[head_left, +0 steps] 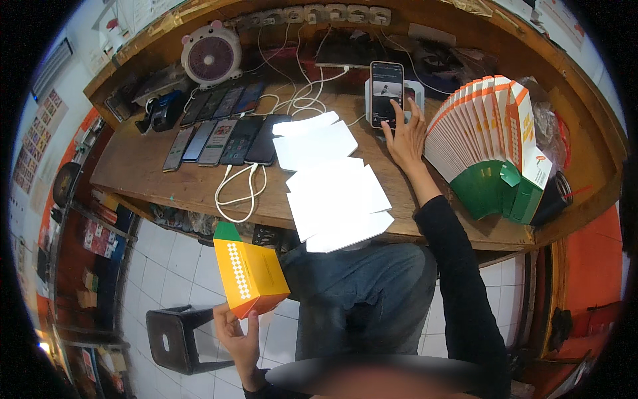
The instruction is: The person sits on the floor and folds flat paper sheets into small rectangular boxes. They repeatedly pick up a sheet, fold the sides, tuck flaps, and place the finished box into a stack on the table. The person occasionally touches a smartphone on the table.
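Note:
My left hand [237, 339] holds a yellow and orange carton box [256, 279] by its orange lower end, off the table's front edge. The box has a white checked strip on one face and a green flap at the top. My right hand [407, 136] reaches over the table with its fingers spread, a fingertip at the screen of a propped-up smartphone [387, 80]. White unfolded card blanks [339, 203] lie between my hands, partly past the front edge. Right of my right forearm, a fanned row of folded cartons [488, 126] shows orange, white and green.
Several phones [216, 143] lie in rows on the wooden table [133, 159], with white charging cables [252, 199] around them. A round animal-shaped fan [211, 54] stands behind, near a row of sockets [335, 14]. A dark stool [169, 339] stands on the tiled floor at left.

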`<state>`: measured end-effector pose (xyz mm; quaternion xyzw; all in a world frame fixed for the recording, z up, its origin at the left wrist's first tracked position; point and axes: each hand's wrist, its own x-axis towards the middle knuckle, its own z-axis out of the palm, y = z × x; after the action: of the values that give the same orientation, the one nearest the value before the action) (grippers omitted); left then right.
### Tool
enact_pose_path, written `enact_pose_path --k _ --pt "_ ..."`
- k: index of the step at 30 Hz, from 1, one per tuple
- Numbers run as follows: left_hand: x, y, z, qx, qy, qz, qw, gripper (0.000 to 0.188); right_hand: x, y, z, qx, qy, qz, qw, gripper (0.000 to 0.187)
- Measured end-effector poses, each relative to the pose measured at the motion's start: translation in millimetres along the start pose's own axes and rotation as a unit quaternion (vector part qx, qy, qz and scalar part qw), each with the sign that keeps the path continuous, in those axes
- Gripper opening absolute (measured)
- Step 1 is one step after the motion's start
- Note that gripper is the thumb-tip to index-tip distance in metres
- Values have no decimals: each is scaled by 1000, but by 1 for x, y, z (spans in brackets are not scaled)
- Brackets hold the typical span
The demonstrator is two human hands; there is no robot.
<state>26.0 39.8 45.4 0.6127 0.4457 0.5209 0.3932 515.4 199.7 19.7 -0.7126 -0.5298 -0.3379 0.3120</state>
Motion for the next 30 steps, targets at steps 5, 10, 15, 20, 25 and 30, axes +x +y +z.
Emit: enact_pose_path --k 5,10,15,20,25,30 --pt "6 -1 12 -10 -2 7 1000 34 4 -4 -3 -10 -44 -60 997 49" --pt "6 3 20 -31 4 2 1000 35 1 -6 -4 29 -21 -65 997 54" --pt "4 5 24 -16 -1 10 1000 34 1 -3 -6 39 -27 -2 999 55" --pt "4 4 25 -8 -5 25 1000 34 -2 -3 -7 47 -26 14 998 57" --pt "6 6 30 -23 -10 43 999 36 0 -5 -9 53 -28 28 998 52" --pt "6 19 34 -53 71 -36 995 41 11 -48 -76 232 124 -27 964 27"
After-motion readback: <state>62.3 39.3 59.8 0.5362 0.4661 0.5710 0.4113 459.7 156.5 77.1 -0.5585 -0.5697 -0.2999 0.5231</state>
